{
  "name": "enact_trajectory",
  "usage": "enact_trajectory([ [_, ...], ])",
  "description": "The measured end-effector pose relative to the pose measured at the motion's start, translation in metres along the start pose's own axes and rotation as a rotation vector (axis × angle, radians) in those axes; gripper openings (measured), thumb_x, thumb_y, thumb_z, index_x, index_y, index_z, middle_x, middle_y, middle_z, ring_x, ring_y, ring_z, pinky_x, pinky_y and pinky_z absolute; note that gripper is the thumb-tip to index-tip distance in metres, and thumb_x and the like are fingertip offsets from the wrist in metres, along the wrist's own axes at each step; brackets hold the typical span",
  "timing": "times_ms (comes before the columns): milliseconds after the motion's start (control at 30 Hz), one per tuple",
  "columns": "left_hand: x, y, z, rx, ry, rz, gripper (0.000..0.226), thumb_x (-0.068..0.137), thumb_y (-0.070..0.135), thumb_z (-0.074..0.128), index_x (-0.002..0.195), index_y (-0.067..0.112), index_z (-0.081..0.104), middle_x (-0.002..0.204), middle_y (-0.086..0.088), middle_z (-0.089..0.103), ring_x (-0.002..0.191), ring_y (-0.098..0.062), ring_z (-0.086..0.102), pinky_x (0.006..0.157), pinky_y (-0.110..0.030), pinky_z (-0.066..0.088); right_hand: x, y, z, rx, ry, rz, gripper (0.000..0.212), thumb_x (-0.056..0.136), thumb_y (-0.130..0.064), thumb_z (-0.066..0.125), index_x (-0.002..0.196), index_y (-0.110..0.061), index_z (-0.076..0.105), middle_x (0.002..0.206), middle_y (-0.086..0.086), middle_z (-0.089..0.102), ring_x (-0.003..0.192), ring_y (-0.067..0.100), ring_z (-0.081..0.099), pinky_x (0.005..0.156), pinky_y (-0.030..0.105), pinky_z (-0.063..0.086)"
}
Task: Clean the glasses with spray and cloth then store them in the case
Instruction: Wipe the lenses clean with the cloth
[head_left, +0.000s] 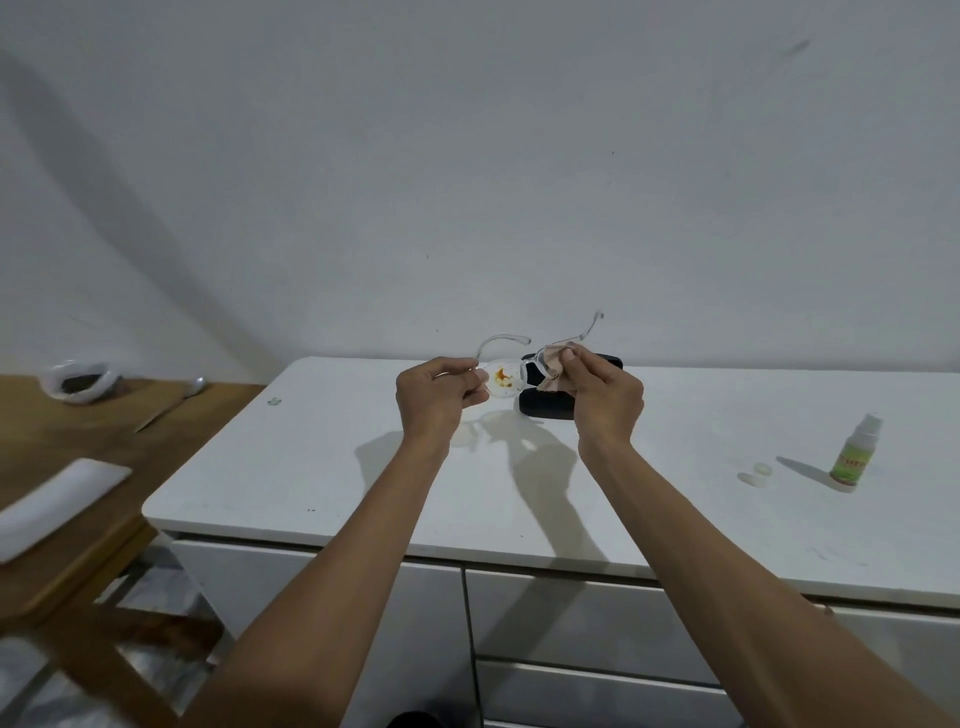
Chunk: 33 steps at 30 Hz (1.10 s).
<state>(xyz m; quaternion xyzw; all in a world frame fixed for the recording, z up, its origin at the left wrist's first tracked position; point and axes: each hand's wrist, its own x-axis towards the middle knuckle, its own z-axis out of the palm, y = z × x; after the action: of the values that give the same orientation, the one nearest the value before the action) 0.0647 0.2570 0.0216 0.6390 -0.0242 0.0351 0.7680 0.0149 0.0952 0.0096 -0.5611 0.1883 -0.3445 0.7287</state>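
Here we hold the glasses (511, 371) up in both hands above the back middle of the white worktop (363, 467), close to its rear edge by the wall. Frame is clear plastic, see-through, both temples unfolded and pointing away from us toward the wall. The left-side lens carries an orange-brown smear with small specks around it; the other lens is mostly hidden. Our left hand (436, 395) pinches the frame's left end, fingers curled round it. Our right hand (602, 395) grips a small beige cloth (558, 364), thumb on top, pressing it over the right-side lens; cloth hangs a bit below the fingers. Directly behind and under the glasses the black case (545, 405) lies on the worktop near the rear edge; we cannot tell if it is open or closed. Spray bottle (857, 452), green label, pale cap, stands upright toward the right end of the worktop, well apart from the hands. Two small pale oval bits (756, 474) lie just left of the bottle. On the wooden table (78, 457) at left: a white bag of something dark (80, 379), a spoon (171, 402), a white slab (52, 499).
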Motion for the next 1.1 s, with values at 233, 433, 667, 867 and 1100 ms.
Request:
enact_trajectory([
  [233,-0.009,0.009,0.008,-0.029,-0.028,0.052,0.016,0.077,-0.009,0.08,0.092,-0.006,0.077,0.08,-0.018,0.073,0.066,-0.027,0.073,0.066,-0.023,0.06,0.003,-0.007,0.019,0.035,0.198,-0.04,0.016,0.083,-0.022,0.081,0.098,-0.02,0.083,0.087,-0.002,0.079,0.069,0.008,0.067,0.083,0.03,0.059],
  [433,-0.011,0.008,0.014,-0.075,0.08,0.105,0.017,0.079,-0.009,0.078,0.084,0.008,0.079,0.08,-0.011,0.076,0.062,-0.019,0.074,0.074,-0.032,0.064,0.008,-0.011,0.028,0.031,0.215,-0.097,0.013,0.086,-0.018,0.08,0.098,-0.017,0.083,0.067,-0.016,0.066,0.061,0.001,0.06,0.069,0.014,0.052],
  [667,-0.013,0.011,0.018,-0.036,0.109,0.174,0.013,0.08,-0.007,0.078,0.086,0.004,0.079,0.07,-0.003,0.076,0.062,-0.013,0.072,0.081,-0.038,0.064,0.007,-0.013,0.032,0.002,0.189,-0.113,0.014,0.085,-0.02,0.08,0.098,-0.017,0.083,0.073,-0.013,0.072,0.07,0.006,0.065,0.064,0.007,0.046],
  [867,-0.009,0.019,0.014,-0.022,0.126,0.206,0.019,0.078,-0.007,0.078,0.08,0.011,0.079,0.064,0.003,0.075,0.062,-0.013,0.072,0.077,-0.035,0.064,0.008,-0.009,0.027,-0.029,0.067,-0.087,0.015,0.084,-0.016,0.083,0.098,-0.011,0.082,0.086,-0.011,0.076,0.077,0.005,0.069,0.067,0.006,0.049],
  [1100,0.007,0.017,-0.017,-0.011,0.122,0.147,0.014,0.077,-0.011,0.078,0.087,-0.001,0.079,0.076,-0.01,0.077,0.072,-0.021,0.073,0.07,-0.028,0.063,0.005,-0.016,-0.001,-0.135,-0.379,0.011,0.008,0.086,0.003,0.074,0.093,0.003,0.078,0.081,0.01,0.077,0.07,0.015,0.075,0.06,0.028,0.061],
])
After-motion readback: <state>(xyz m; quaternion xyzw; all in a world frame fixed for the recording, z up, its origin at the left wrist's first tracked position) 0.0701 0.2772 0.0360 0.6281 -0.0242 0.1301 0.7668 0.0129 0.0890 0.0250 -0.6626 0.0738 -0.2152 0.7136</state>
